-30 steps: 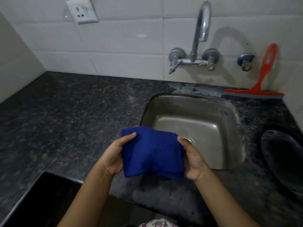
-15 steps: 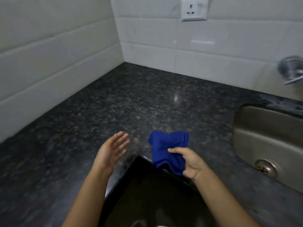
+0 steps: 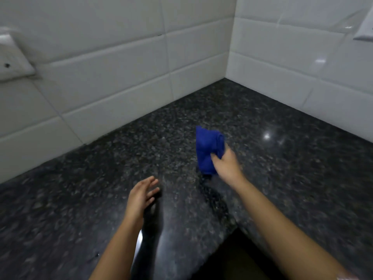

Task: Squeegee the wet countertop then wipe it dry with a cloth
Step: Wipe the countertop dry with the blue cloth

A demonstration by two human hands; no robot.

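We've swung from sink to the corner countertop (image 3: 282, 168): right hand (image 3: 227, 165) fingers clamp bunched blue cloth (image 3: 207, 150), left hand (image 3: 141, 196) now splayed, empty, so drying's starting.

dim, even light | glare spots on countertop (image 3: 266, 136) | motion blur throughout | wide-angle bending at edges

We see the right hand (image 3: 227, 164) gripping a bunched blue cloth (image 3: 207, 150) above the dark countertop (image 3: 292, 168), the left hand (image 3: 141, 196) spread empty at seven o'clock of it.

Bunched blue cloth (image 3: 207, 150), apparently just above dark speckled countertop (image 3: 282, 158)
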